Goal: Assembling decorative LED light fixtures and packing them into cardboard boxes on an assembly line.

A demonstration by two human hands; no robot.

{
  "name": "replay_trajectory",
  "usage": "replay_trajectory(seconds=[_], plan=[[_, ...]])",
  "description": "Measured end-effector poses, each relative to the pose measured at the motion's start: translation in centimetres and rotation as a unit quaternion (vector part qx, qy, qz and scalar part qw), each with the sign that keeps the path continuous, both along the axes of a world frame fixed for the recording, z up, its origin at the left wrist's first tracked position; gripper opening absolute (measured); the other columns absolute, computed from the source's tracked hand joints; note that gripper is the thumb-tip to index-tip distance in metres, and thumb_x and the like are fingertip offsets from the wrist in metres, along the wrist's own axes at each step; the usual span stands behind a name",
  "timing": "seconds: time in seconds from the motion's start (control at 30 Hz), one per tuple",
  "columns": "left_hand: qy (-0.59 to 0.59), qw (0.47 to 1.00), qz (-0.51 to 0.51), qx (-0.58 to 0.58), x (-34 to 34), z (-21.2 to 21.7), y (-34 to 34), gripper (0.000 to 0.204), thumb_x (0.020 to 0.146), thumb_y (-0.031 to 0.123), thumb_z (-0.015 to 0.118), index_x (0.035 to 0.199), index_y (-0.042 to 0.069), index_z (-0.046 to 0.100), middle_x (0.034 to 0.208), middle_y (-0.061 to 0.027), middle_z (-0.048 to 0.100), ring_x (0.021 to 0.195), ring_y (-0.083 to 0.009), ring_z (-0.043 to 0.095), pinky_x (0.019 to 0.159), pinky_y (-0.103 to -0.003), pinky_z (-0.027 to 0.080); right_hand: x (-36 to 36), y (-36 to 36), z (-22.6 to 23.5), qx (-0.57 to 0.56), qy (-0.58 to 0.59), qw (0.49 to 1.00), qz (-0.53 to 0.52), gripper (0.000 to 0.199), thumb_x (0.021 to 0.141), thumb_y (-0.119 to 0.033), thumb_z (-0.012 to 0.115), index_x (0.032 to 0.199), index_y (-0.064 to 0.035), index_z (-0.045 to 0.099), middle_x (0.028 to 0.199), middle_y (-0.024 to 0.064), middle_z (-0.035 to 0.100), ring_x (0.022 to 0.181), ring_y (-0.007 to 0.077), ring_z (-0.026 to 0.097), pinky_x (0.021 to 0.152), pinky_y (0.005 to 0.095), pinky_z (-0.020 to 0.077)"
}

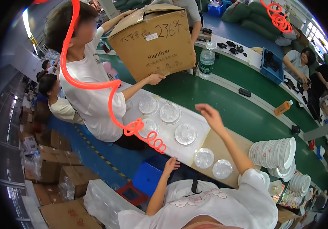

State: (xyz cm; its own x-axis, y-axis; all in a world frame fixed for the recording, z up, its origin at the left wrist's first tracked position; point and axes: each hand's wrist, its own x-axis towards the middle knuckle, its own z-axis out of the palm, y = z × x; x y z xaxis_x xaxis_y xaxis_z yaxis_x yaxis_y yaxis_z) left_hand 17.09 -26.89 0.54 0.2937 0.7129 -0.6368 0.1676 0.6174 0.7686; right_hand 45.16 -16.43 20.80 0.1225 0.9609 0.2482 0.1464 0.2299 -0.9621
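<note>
My right hand (210, 114) is raised near the far edge of the worktable (206, 133), its fingers stretched out with nothing in them. My left hand (171, 165) is at the table's near edge, fingers loosely apart and holding nothing that I can see. Between and around my hands lie several clear, round, shiny plastic pieces. One (185, 134) sits on a white round base, and two more, a clear disc (204, 158) and another clear disc (222, 169), lie on the tan part of the table close to my body. A coiled red air hose (137, 128) hangs over the table's left side.
A co-worker at left and another person hold a large cardboard box (156, 49) over the green conveyor (232, 110). A water bottle (206, 61) stands beyond it. Stacked white round frames (273, 152) stand at right. A blue bin (147, 178) and cardboard boxes (66, 213) are at lower left.
</note>
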Motion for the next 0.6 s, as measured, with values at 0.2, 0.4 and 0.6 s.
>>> replay_trajectory(seconds=[0.2, 0.4, 0.6], plan=[[0.093, 0.981, 0.167, -0.02, -7.4, 0.5, -6.9, 0.046, 0.086, 0.047, 0.041, 0.102, 0.005, 0.051, 0.083, -0.011, 0.061, 0.07, -0.018, 0.06, 0.057, -0.027, 0.048, -2.2, -14.5, 26.6, 0.375, -0.366, 0.85, -0.054, 0.023, 0.062, -0.021, 0.067, 0.084, -0.0232, 0.061, 0.083, -0.0038, 0.061, 0.082, 0.0185, 0.056, 0.072, 0.0372, 0.0433], [0.148, 0.919, 0.351, -0.102, -21.1, -10.2, -23.5, 0.053, 0.08, 0.056, 0.044, 0.099, 0.007, 0.05, 0.076, -0.0102, 0.06, 0.059, -0.0206, 0.059, 0.05, -0.034, 0.048, -7.0, -21.9, 29.8, 0.294, -0.333, 0.861, -0.247, 0.018, 0.072, -0.038, 0.059, 0.088, -0.0292, 0.058, 0.081, -0.0099, 0.054, 0.076, 0.0133, 0.048, 0.067, 0.0292, 0.0353], [0.154, 0.878, 0.421, -0.168, -17.9, -7.1, -34.9, 0.054, 0.078, 0.057, 0.044, 0.095, 0.006, 0.049, 0.077, -0.0127, 0.06, 0.06, -0.0276, 0.059, 0.055, -0.044, 0.047, -7.3, -27.2, 27.2, 0.188, -0.488, 0.8, -0.294, 0.014, 0.074, -0.036, 0.057, 0.084, -0.0271, 0.056, 0.077, -0.0098, 0.051, 0.07, 0.0111, 0.045, 0.06, 0.0265, 0.0327]])
